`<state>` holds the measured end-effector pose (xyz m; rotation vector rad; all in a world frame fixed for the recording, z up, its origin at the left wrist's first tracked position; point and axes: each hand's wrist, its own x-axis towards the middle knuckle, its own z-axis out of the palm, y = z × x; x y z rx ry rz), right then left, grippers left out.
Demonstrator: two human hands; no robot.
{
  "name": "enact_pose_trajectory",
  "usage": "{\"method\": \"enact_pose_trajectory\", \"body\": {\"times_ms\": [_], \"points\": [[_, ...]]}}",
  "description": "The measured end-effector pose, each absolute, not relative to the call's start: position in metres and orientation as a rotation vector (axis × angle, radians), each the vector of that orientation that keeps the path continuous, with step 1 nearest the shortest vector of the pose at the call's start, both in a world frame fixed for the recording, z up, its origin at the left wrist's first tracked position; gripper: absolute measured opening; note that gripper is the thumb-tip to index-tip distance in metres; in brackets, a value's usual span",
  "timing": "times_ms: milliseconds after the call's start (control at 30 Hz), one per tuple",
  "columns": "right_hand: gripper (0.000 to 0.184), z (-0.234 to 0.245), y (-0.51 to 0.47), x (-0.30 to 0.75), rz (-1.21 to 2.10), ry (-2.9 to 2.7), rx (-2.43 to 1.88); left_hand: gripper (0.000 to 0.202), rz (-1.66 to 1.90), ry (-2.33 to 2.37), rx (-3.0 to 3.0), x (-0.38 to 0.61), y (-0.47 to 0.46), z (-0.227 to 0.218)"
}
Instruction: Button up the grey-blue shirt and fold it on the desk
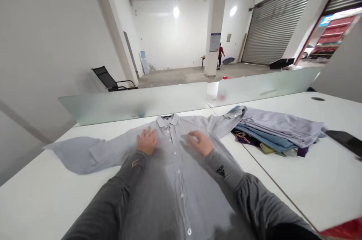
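On the white worktop (42,202), nearest the viewer, a pale grey button-front shirt (175,179) lies face up, hem toward the person and collar away, placket buttoned down the middle. Both hands rest flat on its chest just below the collar: the left hand (146,141) left of the placket, the right hand (200,142) right of it. Neither grip closes on anything; the fingers are spread and pressing the cloth, palms down. The step in hand looks like smoothing the front. To do it well, I judge the palms should sweep outward from the placket toward the sleeves, keeping the button line straight and pushing wrinkles off the edges rather than bunching them. Left of the shirt's body, its left-side sleeve (76,153) spreads out flat. Right of the shirt, a stack of folded garments (279,134) sits under the other cuff. Beyond the collar stands a frosted divider panel (132,104).
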<state>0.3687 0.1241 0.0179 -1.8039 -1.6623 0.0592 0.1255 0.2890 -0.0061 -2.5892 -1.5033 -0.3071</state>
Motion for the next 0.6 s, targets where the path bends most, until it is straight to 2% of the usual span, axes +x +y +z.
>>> {"method": "enact_pose_trajectory", "body": {"times_ms": [100, 200, 333, 467, 500, 600], "points": [[0.039, 0.057, 0.115, 0.455, -0.294, -1.255, -2.033, 0.060, -0.375, -1.273, -2.818, 0.171, 0.263, -0.011], [0.041, 0.080, 0.103, 0.528, -0.531, -1.138, -2.307, 0.060, -0.281, -1.199, -2.930, 0.196, 0.252, -0.018], [0.044, 0.077, 0.103, 0.576, -0.556, -1.204, -2.488, 0.057, -0.265, -1.215, -2.930, 0.202, 0.253, -0.023], [0.023, 0.080, 0.117, 0.600, -0.515, -1.028, -2.351, 0.056, -0.284, -1.203, -2.934, 0.200, 0.253, -0.023], [0.023, 0.086, 0.118, 0.608, -0.541, -0.948, -2.316, 0.056, -0.289, -1.202, -2.934, 0.200, 0.253, -0.023], [0.043, 0.115, 0.110, 0.633, -0.652, -0.718, -2.240, 0.056, -0.299, -1.202, -2.938, 0.200, 0.253, -0.024]]}}
